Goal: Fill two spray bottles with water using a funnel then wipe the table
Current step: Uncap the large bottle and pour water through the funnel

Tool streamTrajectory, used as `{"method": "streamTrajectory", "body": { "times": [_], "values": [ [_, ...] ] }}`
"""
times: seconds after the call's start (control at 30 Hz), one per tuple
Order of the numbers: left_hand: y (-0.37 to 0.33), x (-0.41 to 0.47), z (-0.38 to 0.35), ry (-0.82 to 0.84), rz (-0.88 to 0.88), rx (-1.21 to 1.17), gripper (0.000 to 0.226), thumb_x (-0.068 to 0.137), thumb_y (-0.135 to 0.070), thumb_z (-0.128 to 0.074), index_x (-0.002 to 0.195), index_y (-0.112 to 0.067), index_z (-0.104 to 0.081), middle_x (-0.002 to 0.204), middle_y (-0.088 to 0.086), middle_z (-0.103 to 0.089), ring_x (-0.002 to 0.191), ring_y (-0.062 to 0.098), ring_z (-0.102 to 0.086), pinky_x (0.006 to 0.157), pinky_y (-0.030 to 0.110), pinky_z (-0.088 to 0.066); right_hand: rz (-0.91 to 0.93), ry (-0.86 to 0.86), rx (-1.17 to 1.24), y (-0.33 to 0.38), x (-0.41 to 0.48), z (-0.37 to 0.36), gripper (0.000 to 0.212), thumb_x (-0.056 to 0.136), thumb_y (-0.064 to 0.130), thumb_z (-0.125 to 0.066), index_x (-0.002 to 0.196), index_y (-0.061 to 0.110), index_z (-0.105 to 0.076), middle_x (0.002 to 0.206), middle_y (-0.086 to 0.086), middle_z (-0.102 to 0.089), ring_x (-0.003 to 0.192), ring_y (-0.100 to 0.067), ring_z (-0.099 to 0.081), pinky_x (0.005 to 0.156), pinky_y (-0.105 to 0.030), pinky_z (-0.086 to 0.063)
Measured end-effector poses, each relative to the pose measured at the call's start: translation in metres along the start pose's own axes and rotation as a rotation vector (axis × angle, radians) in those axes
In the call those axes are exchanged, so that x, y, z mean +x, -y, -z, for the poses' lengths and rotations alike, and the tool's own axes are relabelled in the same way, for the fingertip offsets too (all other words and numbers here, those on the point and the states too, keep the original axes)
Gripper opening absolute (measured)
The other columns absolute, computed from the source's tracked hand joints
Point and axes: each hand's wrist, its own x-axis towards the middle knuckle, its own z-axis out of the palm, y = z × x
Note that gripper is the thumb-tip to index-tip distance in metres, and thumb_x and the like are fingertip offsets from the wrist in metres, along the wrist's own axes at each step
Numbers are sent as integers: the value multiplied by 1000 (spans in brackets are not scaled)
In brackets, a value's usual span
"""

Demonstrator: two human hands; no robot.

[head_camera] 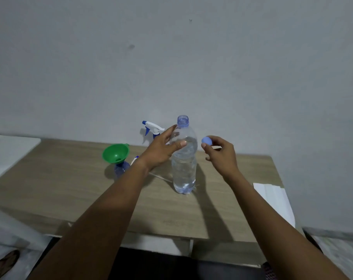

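Note:
A clear plastic water bottle point(184, 166) stands upright and uncapped in the middle of the wooden table point(70, 188), mostly full. My left hand point(163, 147) is on its upper part, thumb and fingers spread around the shoulder. My right hand point(220, 152) hovers just right of the bottle and pinches its blue cap point(206, 140). A green funnel point(115, 153) sits tilted in the neck of a small blue spray bottle point(121, 168) at the left. Behind my left hand a second spray bottle's white and blue trigger head point(151, 127) shows; its body is hidden.
A loose spray head with its white dip tube point(160, 177) lies on the table by the water bottle. Folded white paper point(272, 199) lies at the table's right edge. A white surface point(8, 152) adjoins at the left. A grey wall rises behind the table.

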Motion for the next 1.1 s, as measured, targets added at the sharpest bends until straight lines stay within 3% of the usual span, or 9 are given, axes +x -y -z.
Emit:
{"method": "streamTrajectory", "body": {
  "times": [0.07, 0.17, 0.23, 0.3, 0.5, 0.7, 0.87, 1.0, 1.1],
  "values": [
    [-1, 2, 0, 11, -1, 2, 66, 93, -27, -68, 151, -28, -38, 141, -8, -53, 137, 9, -46, 105, 34, -45, -40, -21, -133, -29, -11, -4, 26, 84, 25, -80, 109, 21, -76, 98, 5, -76, 86, -21, -72, 80, -36, -59],
    [6, 2, -1, 20, 6, -4, 65, 92, -30, -70, 150, -32, -39, 143, 2, -56, 139, 21, -46, 107, 49, -44, -123, 38, -337, -71, -34, -6, 27, 81, 28, -80, 107, 24, -77, 96, 8, -75, 89, -17, -71, 82, -31, -54],
    [9, 1, -2, 13, 21, -16, 67, 92, -32, -69, 150, -37, -37, 146, 1, -52, 140, 18, -45, 93, 41, -55, -161, 115, -471, -94, -49, -6, 26, 81, 28, -77, 107, 23, -78, 101, 4, -77, 98, -19, -69, 81, -31, -52],
    [8, 0, -3, 1, 30, -22, 67, 93, -32, -67, 151, -40, -34, 148, -6, -46, 137, 8, -44, 84, 32, -52, -153, 176, -571, -112, -61, -8, 32, 77, 35, -73, 106, 23, -79, 108, -1, -77, 107, -24, -68, 84, -35, -55],
    [6, -2, 1, 30, 63, -1, 76, 79, -53, -75, 145, -50, -38, 147, -8, -51, 136, 11, -48, 98, 51, -53, -160, 205, -829, -137, -82, -7, 39, 89, 45, -71, 125, 32, -68, 145, -7, -47, 133, -33, -36, 105, -43, -37],
    [7, -3, -2, 25, 54, -20, 69, 92, -39, -68, 150, -45, -32, 153, -6, -41, 137, 7, -43, 101, 45, -50, -186, 195, -773, -144, -88, -7, 43, 91, 46, -70, 131, 34, -63, 155, -8, -35, 140, -36, -25, 111, -47, -28],
    [4, -6, 0, 58, 84, -30, 77, 79, -55, -75, 145, -52, -36, 151, -8, -47, 139, 12, -45, 105, 55, -46, -153, 188, -575, -125, -78, -9, 71, 84, 49, -77, 146, 31, -49, 156, -7, -39, 143, -31, -31, 113, -47, -33],
    [5, -11, 1, 18, 137, -57, 73, 89, -46, -69, 151, -42, -32, 153, -12, -42, 140, 6, -40, 111, 50, -41, -5, 160, -252, -80, -60, -19, 97, 76, 45, -86, 156, 26, -34, 158, -1, -40, 141, -18, -42, 113, -42, -42],
    [8, -21, 1, -30, 124, -47, 73, 91, -42, -68, 154, -31, -34, 151, -11, -47, 139, 5, -43, 113, 41, -41, 43, 157, -103, -40, -45, -33, 116, 68, 40, -93, 158, 37, -20, 156, 2, -43, 136, -11, -46, 105, -31, -43]
  ]
}}
